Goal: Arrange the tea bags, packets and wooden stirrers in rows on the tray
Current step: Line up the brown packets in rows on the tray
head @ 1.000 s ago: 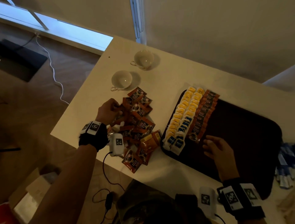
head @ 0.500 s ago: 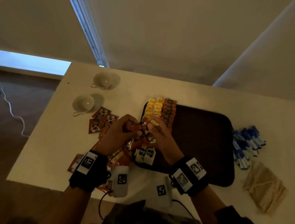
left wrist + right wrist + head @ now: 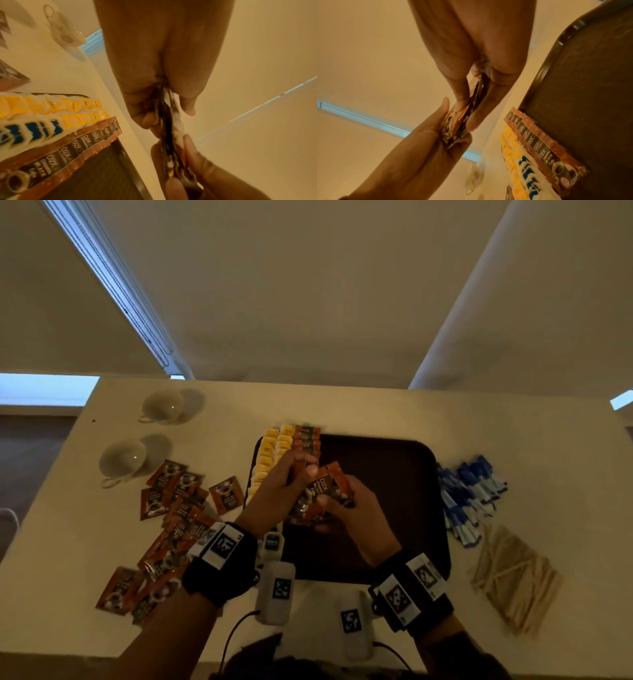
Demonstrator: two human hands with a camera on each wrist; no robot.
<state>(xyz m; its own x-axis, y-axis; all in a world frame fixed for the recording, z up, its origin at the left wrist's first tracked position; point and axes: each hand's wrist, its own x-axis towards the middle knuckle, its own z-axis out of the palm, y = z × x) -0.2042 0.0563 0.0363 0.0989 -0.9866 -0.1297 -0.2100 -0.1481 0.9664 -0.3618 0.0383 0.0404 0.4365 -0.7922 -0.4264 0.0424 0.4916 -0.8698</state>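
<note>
Packets (image 3: pixel 320 497) (a small stack) pinched by both hands' fingers (image 3: pixel 310 470) above tray (image 3: pixel 394 474) holding three rows

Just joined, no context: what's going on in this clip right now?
A person is sorting sachets onto a dark tray. Both the left hand and the right hand hold a small stack of orange coffee packets above the tray. Rows of yellow tea bags and coffee packets already line its left side. More orange packets lie loose on the table, with blue packets and wooden stirrers waiting on the right.
</note>
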